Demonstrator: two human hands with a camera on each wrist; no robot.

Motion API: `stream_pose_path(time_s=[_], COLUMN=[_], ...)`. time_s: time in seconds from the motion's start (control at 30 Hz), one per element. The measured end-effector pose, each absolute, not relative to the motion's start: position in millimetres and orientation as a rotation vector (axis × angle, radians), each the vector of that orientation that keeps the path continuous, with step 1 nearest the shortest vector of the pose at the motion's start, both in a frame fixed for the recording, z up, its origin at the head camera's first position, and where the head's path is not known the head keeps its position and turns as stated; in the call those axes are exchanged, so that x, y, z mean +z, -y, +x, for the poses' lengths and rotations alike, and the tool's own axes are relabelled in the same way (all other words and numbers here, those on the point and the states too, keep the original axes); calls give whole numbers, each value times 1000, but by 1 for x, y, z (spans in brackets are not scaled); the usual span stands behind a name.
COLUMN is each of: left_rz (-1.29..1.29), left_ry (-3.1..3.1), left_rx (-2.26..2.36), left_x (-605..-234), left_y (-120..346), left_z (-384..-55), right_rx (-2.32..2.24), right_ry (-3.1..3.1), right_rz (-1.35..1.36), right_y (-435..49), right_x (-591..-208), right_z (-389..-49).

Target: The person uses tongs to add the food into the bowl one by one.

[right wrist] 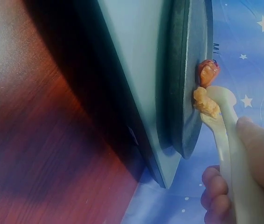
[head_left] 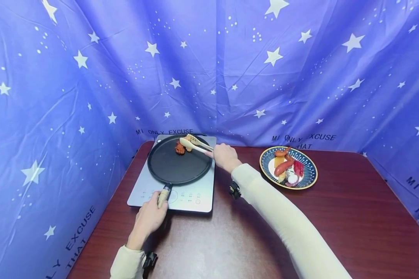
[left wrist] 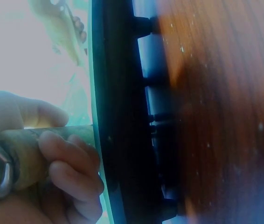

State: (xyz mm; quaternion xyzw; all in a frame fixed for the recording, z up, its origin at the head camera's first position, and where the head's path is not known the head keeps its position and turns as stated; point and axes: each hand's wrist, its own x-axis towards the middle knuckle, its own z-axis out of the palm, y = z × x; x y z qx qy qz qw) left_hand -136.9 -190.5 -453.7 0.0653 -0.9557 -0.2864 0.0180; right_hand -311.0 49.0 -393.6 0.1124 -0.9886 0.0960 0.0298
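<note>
A round black flat pan (head_left: 178, 166) sits on a silver induction cooktop (head_left: 139, 192). My left hand (head_left: 150, 215) grips the pan's wooden handle (left wrist: 27, 156), fingers wrapped round it. My right hand (head_left: 226, 157) holds pale cream tongs (head_left: 199, 147) that reach over the far side of the pan. Between the tongs' tips, in the right wrist view, is a light tan piece of food (right wrist: 205, 102), at the pan's surface. Close beside it on the pan lies a reddish-brown piece of food (right wrist: 209, 72).
A blue patterned plate (head_left: 311, 178) with several food pieces, among them a sausage (head_left: 283, 167), stands on the dark red wooden table (head_left: 349, 201) at the right. Blue star-printed curtain (head_left: 216, 77) hangs behind and at both sides.
</note>
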Motion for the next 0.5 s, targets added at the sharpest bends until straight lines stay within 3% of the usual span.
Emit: stream_pose_path(time_s=[0.5], left_rz=[204], left_ry=[2972], left_rx=[-893], left_x=[-455], left_y=[191], left_z=[-137], right_rx=[340], right_ry=[2992], right_rz=[328], right_y=[-55], right_x=[-383], right_z=[-302])
